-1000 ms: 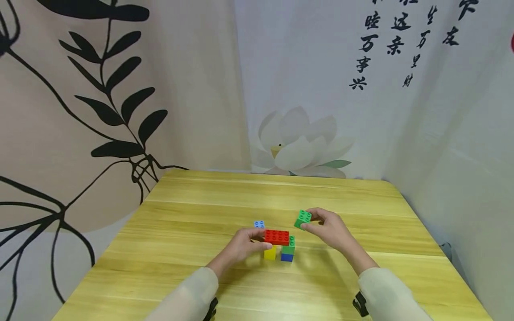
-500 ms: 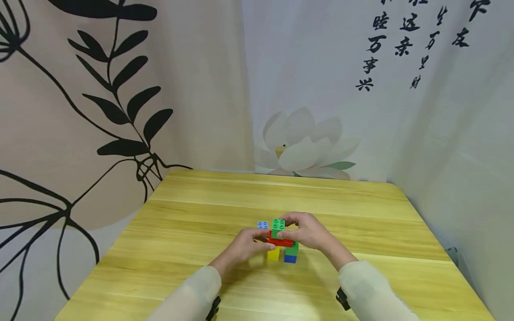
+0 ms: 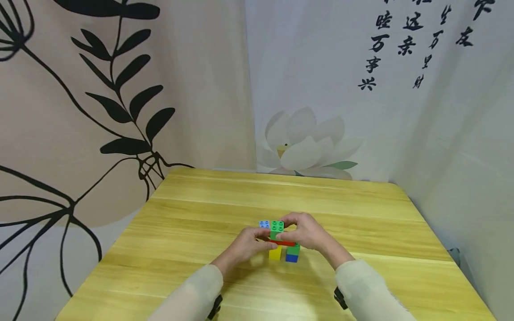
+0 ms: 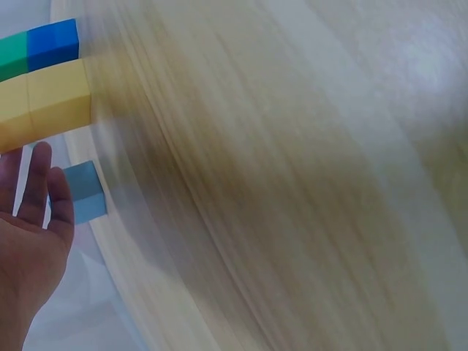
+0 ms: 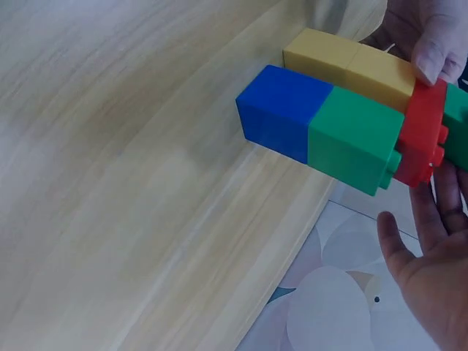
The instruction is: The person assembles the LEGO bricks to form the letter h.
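In the head view my left hand (image 3: 242,245) grips the left end of a long red toy building brick (image 3: 287,243). The red brick lies on a yellow stack (image 3: 275,253) and reaches over to a green brick (image 3: 293,250) on a blue brick (image 3: 292,258). My right hand (image 3: 307,232) pinches another green brick (image 3: 277,229) between thumb and fingers, on top of the red brick's left part. From the right wrist, two yellow bricks (image 5: 351,66) show stacked beside the blue and green pair. Whether the upper green brick is pressed fully down, I cannot tell.
A light blue brick (image 3: 263,224) stands just behind my left fingers; the left wrist view shows this light blue brick (image 4: 88,191) apart from the yellow stack. All stand on a wooden table (image 3: 192,214). Printed curtains (image 3: 201,89) hang behind the table's far edge.
My right hand has brought the green brick left and down from the right onto the red brick. My left hand keeps its grip on the red brick. The view has shifted slightly.
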{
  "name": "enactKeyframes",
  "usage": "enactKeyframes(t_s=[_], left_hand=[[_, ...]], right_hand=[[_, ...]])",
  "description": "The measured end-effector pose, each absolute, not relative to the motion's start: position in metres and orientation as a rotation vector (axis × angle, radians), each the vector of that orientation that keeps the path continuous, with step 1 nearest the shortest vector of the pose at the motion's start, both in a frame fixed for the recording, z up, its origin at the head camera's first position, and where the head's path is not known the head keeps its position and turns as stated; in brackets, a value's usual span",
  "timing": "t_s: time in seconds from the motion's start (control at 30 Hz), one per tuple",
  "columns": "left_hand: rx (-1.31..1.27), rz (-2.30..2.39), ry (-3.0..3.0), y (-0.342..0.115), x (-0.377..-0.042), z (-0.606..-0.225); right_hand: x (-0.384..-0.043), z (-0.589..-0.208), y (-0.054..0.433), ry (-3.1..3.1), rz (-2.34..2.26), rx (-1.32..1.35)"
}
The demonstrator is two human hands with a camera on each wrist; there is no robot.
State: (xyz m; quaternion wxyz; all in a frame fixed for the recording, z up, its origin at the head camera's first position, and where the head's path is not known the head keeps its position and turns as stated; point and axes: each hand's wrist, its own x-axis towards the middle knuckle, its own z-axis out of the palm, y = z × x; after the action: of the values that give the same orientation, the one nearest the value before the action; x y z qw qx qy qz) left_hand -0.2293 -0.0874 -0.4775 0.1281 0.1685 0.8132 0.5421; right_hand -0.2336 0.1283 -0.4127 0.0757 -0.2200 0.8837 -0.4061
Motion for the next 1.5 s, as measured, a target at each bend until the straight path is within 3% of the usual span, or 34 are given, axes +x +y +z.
enactKeyframes(t_s=[0.3, 0.53, 1.1, 1.33, 1.5], left_hand=[[0.497, 1.489, 2.469, -0.102, -0.231, -0.474], [0.330, 1.577, 2.578, -0.123, -0.251, -0.477], [0.411, 1.430, 2.623, -0.110, -0.274, -0.497], [0.268, 1.669, 2.528, -0.124, -0.272, -0.465], [0.397, 1.710, 2.493, -0.122, -0.265, -0.419]], right_hand=[[-0.232, -0.427, 0.125, 2.568, -1.378, -0.499], [-0.227, -0.427, 0.127, 2.595, -1.398, -0.418], [-0.225, -0.431, 0.126, 2.563, -1.452, -0.441], [-0.225, -0.432, 0.127, 2.553, -1.459, -0.427], [-0.225, -0.431, 0.128, 2.541, -1.477, -0.431]])
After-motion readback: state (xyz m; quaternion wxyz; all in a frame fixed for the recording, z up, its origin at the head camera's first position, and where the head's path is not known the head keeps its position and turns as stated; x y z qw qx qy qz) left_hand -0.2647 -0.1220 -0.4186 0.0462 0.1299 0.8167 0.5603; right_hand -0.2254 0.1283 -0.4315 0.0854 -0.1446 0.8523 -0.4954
